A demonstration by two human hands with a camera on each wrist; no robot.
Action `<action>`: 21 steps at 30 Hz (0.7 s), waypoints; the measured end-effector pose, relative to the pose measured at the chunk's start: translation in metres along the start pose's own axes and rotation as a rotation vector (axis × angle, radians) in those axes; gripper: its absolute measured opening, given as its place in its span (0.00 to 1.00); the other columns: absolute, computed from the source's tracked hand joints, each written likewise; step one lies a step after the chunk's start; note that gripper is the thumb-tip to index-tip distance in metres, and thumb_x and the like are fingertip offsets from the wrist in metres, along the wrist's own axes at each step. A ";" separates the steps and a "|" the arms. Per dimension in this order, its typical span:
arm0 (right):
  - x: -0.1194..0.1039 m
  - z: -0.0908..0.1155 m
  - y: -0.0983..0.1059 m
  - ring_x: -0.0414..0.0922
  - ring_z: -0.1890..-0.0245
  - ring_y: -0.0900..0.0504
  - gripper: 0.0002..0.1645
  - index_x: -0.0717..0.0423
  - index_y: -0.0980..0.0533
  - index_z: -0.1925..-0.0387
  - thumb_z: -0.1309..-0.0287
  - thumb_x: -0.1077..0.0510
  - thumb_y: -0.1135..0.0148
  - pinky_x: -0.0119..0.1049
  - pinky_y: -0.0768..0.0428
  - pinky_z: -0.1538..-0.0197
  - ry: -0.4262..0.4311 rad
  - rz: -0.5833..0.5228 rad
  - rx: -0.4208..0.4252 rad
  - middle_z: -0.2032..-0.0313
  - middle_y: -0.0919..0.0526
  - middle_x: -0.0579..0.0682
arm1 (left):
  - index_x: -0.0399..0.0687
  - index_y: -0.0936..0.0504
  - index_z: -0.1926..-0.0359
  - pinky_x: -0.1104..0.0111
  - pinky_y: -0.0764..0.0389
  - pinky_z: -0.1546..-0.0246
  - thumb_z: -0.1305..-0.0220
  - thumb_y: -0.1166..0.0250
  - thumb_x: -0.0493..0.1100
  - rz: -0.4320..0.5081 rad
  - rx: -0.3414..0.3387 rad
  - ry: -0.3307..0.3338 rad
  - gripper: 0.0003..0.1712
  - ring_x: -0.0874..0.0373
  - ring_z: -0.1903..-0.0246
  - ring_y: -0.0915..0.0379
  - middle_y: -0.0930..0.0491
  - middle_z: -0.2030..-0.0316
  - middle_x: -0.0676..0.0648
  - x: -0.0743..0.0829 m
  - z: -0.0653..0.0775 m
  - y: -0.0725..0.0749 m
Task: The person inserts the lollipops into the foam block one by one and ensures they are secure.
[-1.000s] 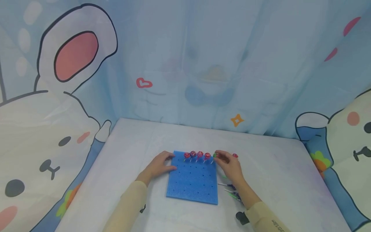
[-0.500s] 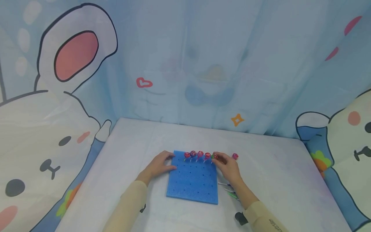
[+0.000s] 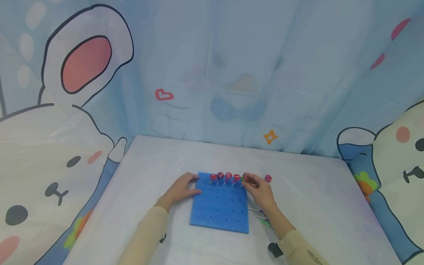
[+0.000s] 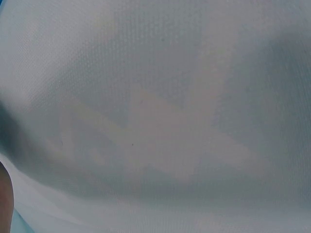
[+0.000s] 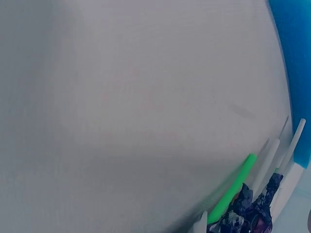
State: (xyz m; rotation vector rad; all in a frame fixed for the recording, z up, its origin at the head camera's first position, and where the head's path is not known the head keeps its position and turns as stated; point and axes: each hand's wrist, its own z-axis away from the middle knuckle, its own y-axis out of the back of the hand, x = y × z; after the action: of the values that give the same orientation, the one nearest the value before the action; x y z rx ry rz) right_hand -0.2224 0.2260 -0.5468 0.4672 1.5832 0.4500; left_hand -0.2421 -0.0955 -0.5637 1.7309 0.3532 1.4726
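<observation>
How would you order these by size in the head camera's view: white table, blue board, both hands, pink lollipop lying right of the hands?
1. White table
2. Blue board
3. Left hand and right hand: too alike to rank
4. Pink lollipop

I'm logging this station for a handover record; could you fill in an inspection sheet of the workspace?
Surface: pale covered table, blue board lying on it.
Job's things: four lollipops stand along the board's far row; a green-and-red one at its right end, insertion unclear; pink one and several dark-wrapped ones off the board's right side.
Clutter: dark item by the right sleeve, unidentified.
Grips: left grip touches the board's left edge; right grip pinches the green-and-red lollipop.
Cables: nothing seen.
Surroundings: cartoon-printed blue curtain.
</observation>
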 end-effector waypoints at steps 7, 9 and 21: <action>-0.004 0.001 0.008 0.52 0.39 0.25 0.32 0.55 0.31 0.34 0.35 0.49 0.37 0.45 0.23 0.41 -0.012 -0.010 -0.039 0.38 0.25 0.55 | 0.50 0.28 0.36 0.59 0.30 0.36 0.40 0.31 0.56 0.001 0.005 -0.007 0.34 0.55 0.40 0.31 0.26 0.42 0.49 0.001 0.000 0.000; -0.003 0.001 0.010 0.52 0.38 0.26 0.32 0.55 0.32 0.33 0.35 0.49 0.38 0.45 0.24 0.41 -0.013 -0.012 -0.035 0.38 0.25 0.55 | 0.50 0.28 0.36 0.58 0.30 0.36 0.40 0.31 0.56 0.004 0.006 -0.008 0.34 0.55 0.39 0.31 0.26 0.42 0.49 0.000 0.000 0.000; 0.012 0.012 0.030 0.54 0.42 0.23 0.29 0.59 0.29 0.38 0.34 0.48 0.39 0.49 0.24 0.40 -0.023 0.059 0.019 0.43 0.21 0.57 | 0.50 0.28 0.36 0.59 0.30 0.36 0.40 0.30 0.57 0.006 0.002 -0.011 0.34 0.55 0.40 0.30 0.26 0.43 0.49 -0.001 0.000 0.000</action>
State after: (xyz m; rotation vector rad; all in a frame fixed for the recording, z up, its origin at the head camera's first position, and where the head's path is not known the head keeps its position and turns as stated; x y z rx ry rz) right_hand -0.2100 0.2572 -0.5409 0.5329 1.5561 0.4734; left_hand -0.2428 -0.0960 -0.5644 1.7423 0.3434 1.4671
